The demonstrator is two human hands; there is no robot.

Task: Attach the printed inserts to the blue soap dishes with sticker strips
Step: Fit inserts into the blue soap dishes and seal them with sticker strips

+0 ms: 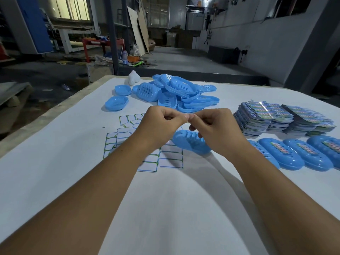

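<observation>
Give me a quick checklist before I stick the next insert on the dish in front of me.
1. Sticker strip pinched between left hand and right hand: cannot tell, too small to see.
2. Dish in place below the hands, upside down: ok.
3. Insert on that dish: not ok, none visible.
4. Insert stacks by the right hand: ok.
5. Sticker sheets on the table: ok.
6. Finished dishes set aside on the right: ok.

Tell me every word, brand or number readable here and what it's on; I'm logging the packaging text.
None can be read.
Stacks of printed inserts: colourful print, too small and blurred.
Inserts on the finished soap dishes: blurred.
Sticker sheets: blank boxes with coloured borders, no text visible.
</observation>
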